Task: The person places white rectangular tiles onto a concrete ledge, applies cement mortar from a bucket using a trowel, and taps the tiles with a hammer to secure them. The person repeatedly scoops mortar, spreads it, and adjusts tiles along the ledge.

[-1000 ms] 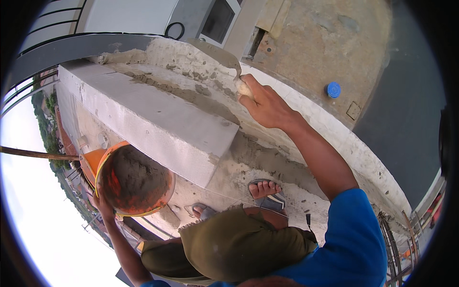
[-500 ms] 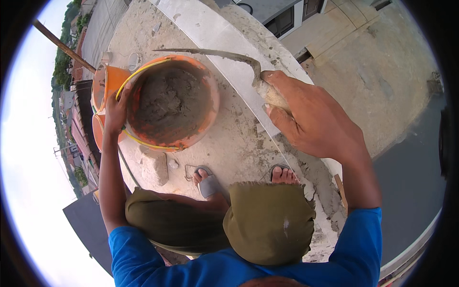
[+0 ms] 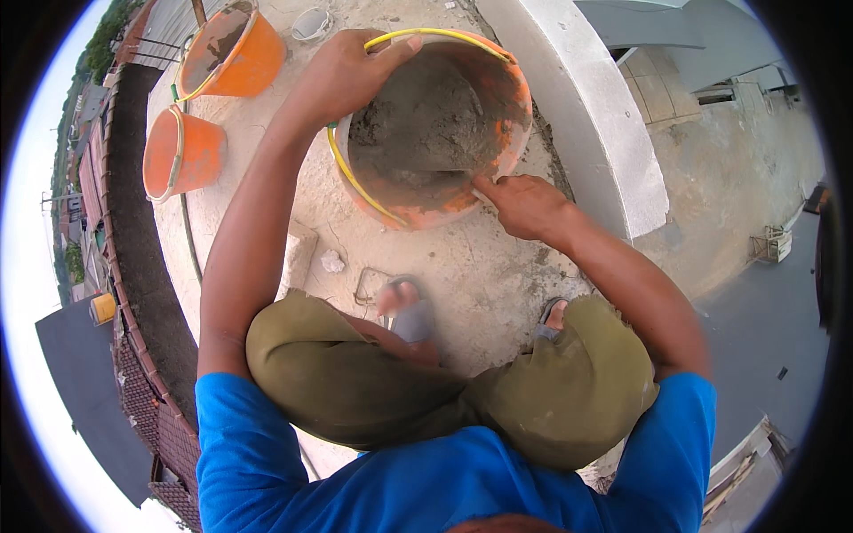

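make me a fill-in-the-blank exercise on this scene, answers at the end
1. The right hand holds a trowel inside the large bucket, and ____ other orange buckets are off to its left.
2. The left hand is at the large bucket's rim, beside a handle coloured ____.
3. The long pale block lies to the ____ of the large bucket.
4. The person's shirt is coloured ____.

Missing words: two; yellow; right; blue

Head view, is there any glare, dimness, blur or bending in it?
In the head view, the pale sky is washed out at left; the left gray strapped sandal looks smeared; the long white rectangular block appears bowed; gray wet mortar inside the large round orange bucket looks dim.
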### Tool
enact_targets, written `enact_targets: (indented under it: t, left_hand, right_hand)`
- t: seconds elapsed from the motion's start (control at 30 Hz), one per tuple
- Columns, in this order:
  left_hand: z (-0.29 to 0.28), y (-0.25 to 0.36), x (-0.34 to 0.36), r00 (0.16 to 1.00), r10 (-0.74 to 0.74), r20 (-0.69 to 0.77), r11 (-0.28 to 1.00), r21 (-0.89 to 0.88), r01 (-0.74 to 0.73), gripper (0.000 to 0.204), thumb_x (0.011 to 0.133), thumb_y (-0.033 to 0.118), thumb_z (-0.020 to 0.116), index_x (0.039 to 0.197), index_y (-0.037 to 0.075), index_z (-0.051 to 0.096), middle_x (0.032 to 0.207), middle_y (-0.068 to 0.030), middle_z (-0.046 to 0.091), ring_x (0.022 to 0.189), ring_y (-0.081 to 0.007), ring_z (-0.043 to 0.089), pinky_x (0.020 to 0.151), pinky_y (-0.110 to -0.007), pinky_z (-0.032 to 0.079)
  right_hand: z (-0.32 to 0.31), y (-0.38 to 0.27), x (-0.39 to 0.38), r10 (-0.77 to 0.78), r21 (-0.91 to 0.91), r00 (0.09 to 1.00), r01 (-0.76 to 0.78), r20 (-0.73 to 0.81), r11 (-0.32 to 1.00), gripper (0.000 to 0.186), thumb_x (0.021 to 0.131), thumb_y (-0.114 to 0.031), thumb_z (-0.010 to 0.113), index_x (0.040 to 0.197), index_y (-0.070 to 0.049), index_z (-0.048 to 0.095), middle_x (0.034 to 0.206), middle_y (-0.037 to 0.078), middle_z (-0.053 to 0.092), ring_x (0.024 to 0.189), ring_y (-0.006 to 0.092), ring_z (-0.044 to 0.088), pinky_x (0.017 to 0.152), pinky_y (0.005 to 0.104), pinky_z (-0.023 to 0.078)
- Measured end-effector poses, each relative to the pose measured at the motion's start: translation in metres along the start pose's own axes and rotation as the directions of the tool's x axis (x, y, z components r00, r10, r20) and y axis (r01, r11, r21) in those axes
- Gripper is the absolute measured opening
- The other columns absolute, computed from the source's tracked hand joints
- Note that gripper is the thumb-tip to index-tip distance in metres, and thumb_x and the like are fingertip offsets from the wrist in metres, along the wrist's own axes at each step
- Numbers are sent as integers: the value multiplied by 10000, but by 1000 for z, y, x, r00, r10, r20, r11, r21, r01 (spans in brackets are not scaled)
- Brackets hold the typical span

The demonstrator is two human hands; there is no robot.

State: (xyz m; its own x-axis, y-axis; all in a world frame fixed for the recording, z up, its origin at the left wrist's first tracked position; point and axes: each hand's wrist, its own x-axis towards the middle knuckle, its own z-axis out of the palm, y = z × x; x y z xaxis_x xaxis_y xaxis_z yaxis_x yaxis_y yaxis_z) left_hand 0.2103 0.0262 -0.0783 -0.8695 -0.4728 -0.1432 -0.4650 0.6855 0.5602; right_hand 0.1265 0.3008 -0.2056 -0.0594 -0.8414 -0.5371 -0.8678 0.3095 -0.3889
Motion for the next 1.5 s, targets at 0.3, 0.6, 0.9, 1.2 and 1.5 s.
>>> enact_targets:
  t: [0.3,0.6,0.9,1.2,1.5]
  left_hand:
    - [11,2,-6,997,38,-71,999,-23,-40,698,1015,632,653,1176,-31,796,834,-191,758,795,-298,772,789,-446,589]
    - [7,28,27,999,15,31,1000,6,-15,669,1038,593,656,1213,-40,780,908,-158,775,864,-230,740,855,-406,578]
    - [-14,-4,48,987,-156,30,978,-137,158,611,1086,517,665,1206,-75,750,994,-37,724,921,-100,614,844,-292,523]
    - [-8,-2,18,946,-260,-194,954,99,282,540,1144,401,593,1365,-84,677,1252,-133,738,1112,-206,681,1003,-353,525]
    - [-10,-4,23,975,-203,-87,979,1,203,486,1161,348,569,1332,-89,697,1171,-111,763,1026,-157,682,926,-331,548]
  right_hand:
    - [24,-55,4,85,496,993,-116,84,861,694,938,-59,576,1596,-61,356,1052,252,691,857,385,716,769,505,583]
    - [6,-36,-44,-395,888,917,-223,51,-402,779,918,17,541,1655,-133,337,917,27,541,517,84,492,432,281,447]
    - [-44,99,-220,-206,859,946,119,-250,-498,705,911,48,527,1588,-58,364,1013,94,594,520,127,544,410,302,462]
    - [65,298,-306,658,786,737,495,-153,-372,674,936,23,560,1580,-58,380,931,80,571,520,127,553,417,312,468]
    - [145,345,-124,960,969,223,216,-172,123,533,1000,-205,593,1486,-62,427,1107,281,712,902,423,725,783,508,576]
